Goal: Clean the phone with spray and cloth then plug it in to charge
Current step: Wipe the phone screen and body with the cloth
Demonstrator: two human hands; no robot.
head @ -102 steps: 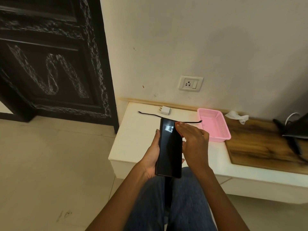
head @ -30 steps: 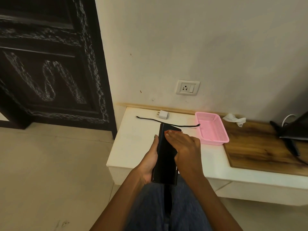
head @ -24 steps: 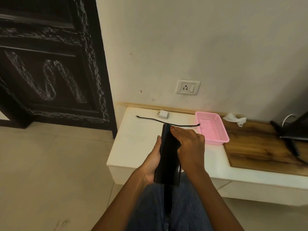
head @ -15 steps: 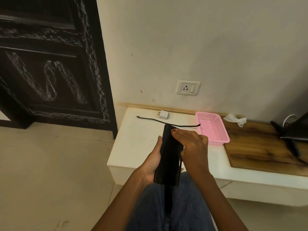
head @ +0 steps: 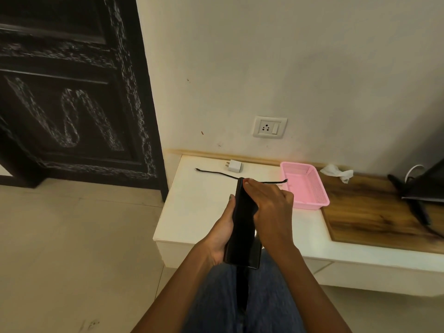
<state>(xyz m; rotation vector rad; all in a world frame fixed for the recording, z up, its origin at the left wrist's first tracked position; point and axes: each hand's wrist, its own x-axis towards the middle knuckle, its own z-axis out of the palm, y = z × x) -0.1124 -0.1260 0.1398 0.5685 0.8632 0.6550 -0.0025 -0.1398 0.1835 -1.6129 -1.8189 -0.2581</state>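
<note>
two hands are on the phone (head: 242,227) now: my left hand (head: 222,236) cradles it from below with fingers curled round its left edge, and my right hand (head: 271,210) lies over its upper right side, fingers stretched along the dark face with the tips at the top corner. it is raised over my lap, just in front of the white ledge (head: 199,212), touching nothing else. no spray or cloth shows in either hand; a crumpled white cloth (head: 337,171) lies on the wooden board (head: 374,217) beyond the pink basket (head: 304,188). to handle this well, i judge i should keep the left grip firm on the edges, stroke lightly and evenly, and avoid pressing hard on the glass. the black cable (head: 216,173) and white charger adapter (head: 234,165) wait on the ledge below the wall socket (head: 269,127). no brand, label or writing is readable anywhere; the phone's face is plain dark.
</note>
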